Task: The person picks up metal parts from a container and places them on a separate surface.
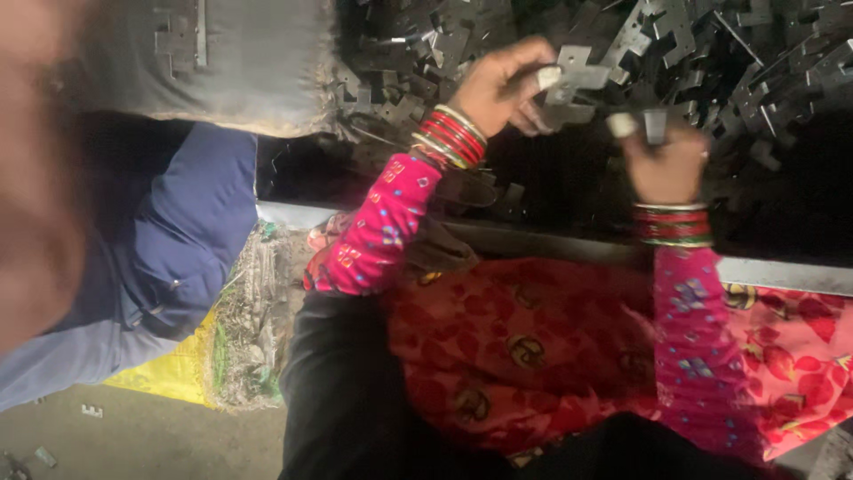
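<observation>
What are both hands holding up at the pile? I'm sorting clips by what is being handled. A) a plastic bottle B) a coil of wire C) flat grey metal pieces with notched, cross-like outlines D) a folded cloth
C: the left hand and right hand each grip flat grey metal pieces with notched edges, like those in the pile behind them.

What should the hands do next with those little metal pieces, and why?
Probably bring the two pieces together. The left hand pinches a flat notched metal piece, and the right hand holds up a small one just below it, nearly touching. Both are lifted above the dark pile of metal pieces, so joining looks likely.
</observation>
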